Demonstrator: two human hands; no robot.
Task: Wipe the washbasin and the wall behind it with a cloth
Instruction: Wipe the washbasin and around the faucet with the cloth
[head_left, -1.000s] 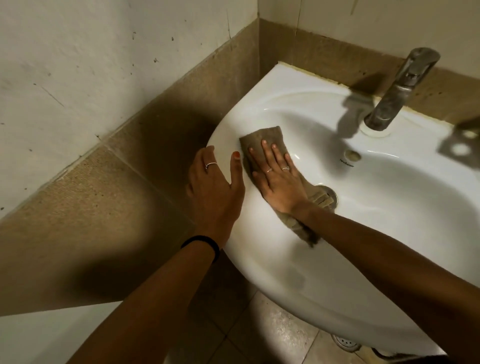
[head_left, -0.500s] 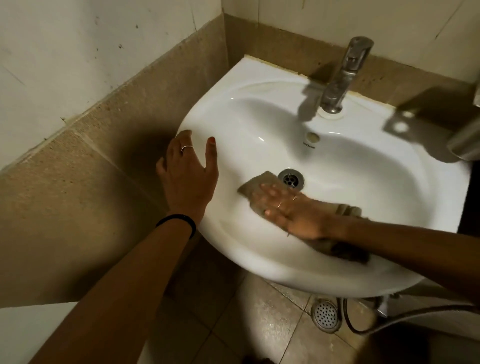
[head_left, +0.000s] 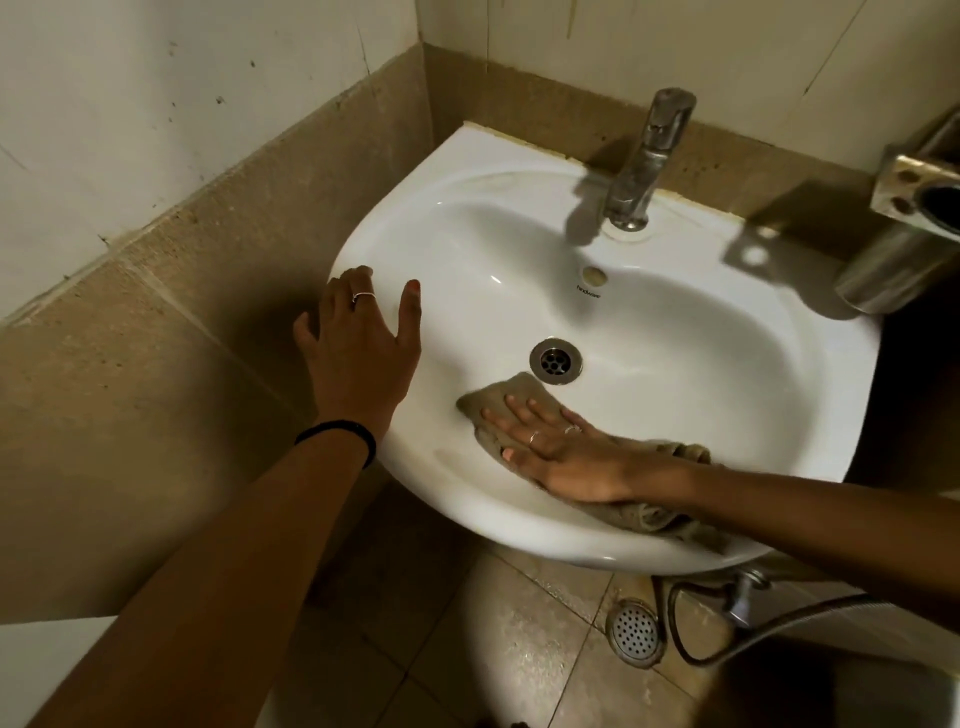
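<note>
A white washbasin hangs in a tiled corner, with a round metal drain in its bowl. My right hand lies flat on a brown cloth and presses it against the near inner slope of the bowl, just in front of the drain. The cloth's other end trails over the front rim under my wrist. My left hand rests with fingers spread on the basin's left rim and holds nothing. The wall behind has a brown tile band below pale tiles.
A chrome tap stands at the back of the basin. A metal holder juts from the wall at the right. The left wall runs close beside the basin. Below are a floor drain and a hose.
My right hand slid the cloth from the left inner side of the bowl down to the near side in front of the drain. The view pulled back; my left hand stayed on the rim.
</note>
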